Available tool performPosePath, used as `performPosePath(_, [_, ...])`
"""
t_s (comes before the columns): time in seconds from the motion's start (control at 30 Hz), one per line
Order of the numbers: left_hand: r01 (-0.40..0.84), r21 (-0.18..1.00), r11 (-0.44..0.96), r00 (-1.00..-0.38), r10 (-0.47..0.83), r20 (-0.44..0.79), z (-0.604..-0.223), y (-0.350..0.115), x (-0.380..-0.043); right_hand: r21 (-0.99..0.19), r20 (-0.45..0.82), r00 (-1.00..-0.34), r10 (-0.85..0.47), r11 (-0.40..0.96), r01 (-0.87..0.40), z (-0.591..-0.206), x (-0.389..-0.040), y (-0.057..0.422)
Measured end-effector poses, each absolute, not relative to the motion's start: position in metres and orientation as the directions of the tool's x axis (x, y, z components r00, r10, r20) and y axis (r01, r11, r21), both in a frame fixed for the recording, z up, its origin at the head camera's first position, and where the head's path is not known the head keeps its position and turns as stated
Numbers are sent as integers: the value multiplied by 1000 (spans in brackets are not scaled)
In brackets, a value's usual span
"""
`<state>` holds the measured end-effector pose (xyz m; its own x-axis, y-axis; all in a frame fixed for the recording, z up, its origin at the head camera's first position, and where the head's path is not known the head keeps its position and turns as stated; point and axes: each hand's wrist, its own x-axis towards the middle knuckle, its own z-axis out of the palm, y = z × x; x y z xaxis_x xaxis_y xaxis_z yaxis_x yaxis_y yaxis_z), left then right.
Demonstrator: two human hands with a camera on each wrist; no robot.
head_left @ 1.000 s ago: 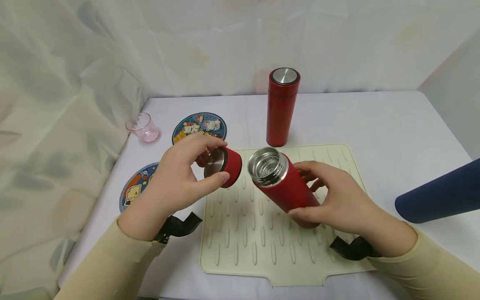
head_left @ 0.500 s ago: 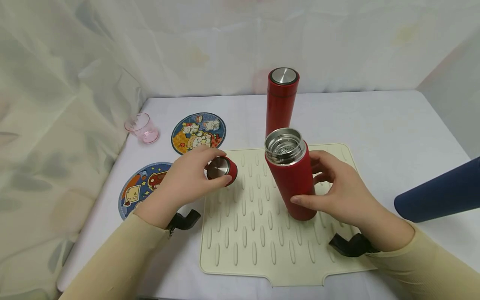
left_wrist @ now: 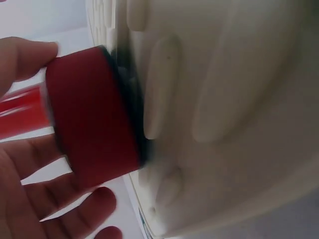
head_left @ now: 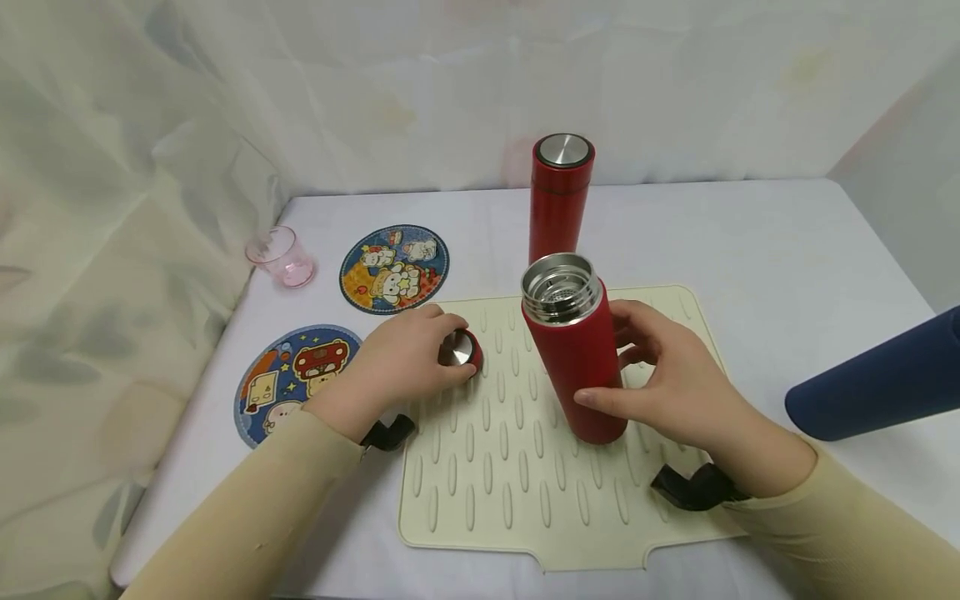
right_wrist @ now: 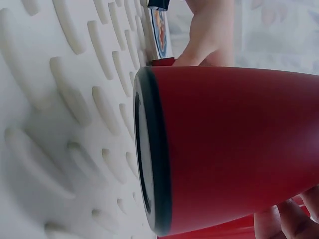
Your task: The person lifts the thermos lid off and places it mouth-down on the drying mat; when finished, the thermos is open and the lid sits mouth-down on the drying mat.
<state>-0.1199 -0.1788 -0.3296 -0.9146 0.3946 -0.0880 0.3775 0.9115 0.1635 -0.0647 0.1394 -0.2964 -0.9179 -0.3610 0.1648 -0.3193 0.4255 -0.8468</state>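
Observation:
My left hand [head_left: 401, 358] grips a red lid [left_wrist: 94, 117] with a brushed metal top [head_left: 456, 348]. The lid is right at the ribbed surface of the cream mat [head_left: 510, 500], near its upper left corner. A red thermos [head_left: 573, 367] without its lid is in my right hand [head_left: 671, 379], thumb on the near side and fingers behind. Its steel mouth, with a perforated strainer [head_left: 561, 293] inside, faces up and slightly toward me. In the right wrist view, the dark-rimmed base [right_wrist: 152, 154] is tilted close over the mat.
Behind the mat stands a second red thermos [head_left: 558, 200], lid on, partly hidden by the held one. Two round cartoon coasters [head_left: 393, 268] and a pink glass [head_left: 283, 257] are on the left. A dark blue cylinder [head_left: 877, 383] juts in from the right edge.
My left hand has brought the lid down onto or near the mat, away from the thermos. My right hand has turned the thermos more upright, its mouth further from me.

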Motion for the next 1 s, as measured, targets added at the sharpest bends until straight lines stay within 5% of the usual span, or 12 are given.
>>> performPosePath(0.33, [367, 161, 916, -900, 393, -188, -324, -180, -116, -855, 221, -894, -389, 363, -370, -290, -83, 112])
performPosePath(0.7, [318, 203, 926, -906, 360, -224, -309, -187, -97, -925, 298, -922, -248, 165, -343, -287, -134, 69])
performPosePath(1.0, [313, 264, 912, -941, 336, -43, -288, -198, -65, -955, 254, -946, -200, 104, -279, -308, -180, 29])
